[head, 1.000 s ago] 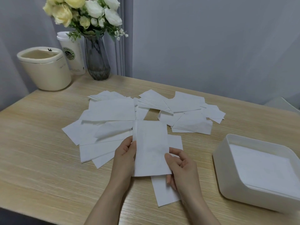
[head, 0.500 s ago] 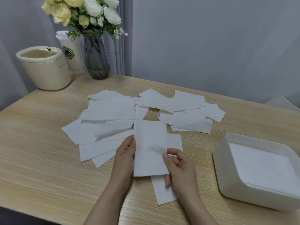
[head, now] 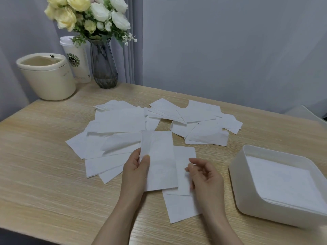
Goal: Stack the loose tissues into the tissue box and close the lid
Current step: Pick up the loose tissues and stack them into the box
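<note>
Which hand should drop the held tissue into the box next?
Left, probably. The left hand already pinches the folded tissue; the right hand holds nothing. The open tissue box sits to the right, so it means reaching across.

Far left of the wooden table [head: 44, 156] — cream bin [head: 46, 77], paper cup [head: 77, 62], 1 flower vase [head: 104, 66].

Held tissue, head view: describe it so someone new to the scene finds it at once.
On the wooden table, a spread of loose white tissues lies left of the open white tissue box. At the near edge of that spread, the left hand pinches one folded tissue by its left edge. Unlike its neighbours lying flat, it is lifted off the table, long side pointing away; the right hand holds nothing.
</note>
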`<state>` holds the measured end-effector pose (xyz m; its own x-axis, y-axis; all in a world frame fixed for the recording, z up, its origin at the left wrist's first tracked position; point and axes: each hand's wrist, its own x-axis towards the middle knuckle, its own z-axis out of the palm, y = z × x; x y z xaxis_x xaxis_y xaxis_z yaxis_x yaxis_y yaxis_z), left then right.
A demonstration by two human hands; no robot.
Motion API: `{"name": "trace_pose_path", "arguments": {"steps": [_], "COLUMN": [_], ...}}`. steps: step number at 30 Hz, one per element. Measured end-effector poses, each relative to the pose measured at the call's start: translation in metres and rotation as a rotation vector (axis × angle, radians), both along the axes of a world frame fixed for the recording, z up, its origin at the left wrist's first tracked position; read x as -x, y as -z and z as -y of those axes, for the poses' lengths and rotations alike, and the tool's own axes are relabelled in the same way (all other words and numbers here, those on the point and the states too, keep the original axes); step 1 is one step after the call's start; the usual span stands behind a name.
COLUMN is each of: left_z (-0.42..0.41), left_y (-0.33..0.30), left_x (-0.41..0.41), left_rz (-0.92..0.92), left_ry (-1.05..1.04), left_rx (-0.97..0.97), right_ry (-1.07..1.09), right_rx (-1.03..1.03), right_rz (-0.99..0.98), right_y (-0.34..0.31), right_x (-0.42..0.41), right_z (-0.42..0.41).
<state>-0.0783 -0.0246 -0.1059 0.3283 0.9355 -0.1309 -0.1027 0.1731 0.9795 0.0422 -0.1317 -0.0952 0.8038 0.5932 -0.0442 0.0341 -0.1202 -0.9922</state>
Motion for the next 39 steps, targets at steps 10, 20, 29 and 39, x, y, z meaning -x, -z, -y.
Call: {"name": "trace_pose_path", "arguments": {"steps": [10, 20, 29, 39], "left_z": [-0.003, -0.002, -0.005, -0.006], "left_y": [0.004, 0.004, 0.007, 0.008], "left_x": [0.001, 0.000, 0.001, 0.001], "left_rz": [-0.018, -0.027, -0.019, -0.016], "left_ry": [-0.022, -0.001, -0.007, -0.010], "left_rx": [0.001, -0.008, 0.011, 0.022], "right_ry": [-0.072, -0.004, 0.149, 0.191], "right_rx": [0.724, 0.585, 0.383, 0.106], "right_rz": [0.429, 0.395, 0.286, 0.145], "right_y": [-0.006, -0.002, 0.007, 0.005], "right_x": [-0.027, -0.027, -0.032, -0.029], "right_z": [0.000, 0.001, 0.005, 0.009]}}
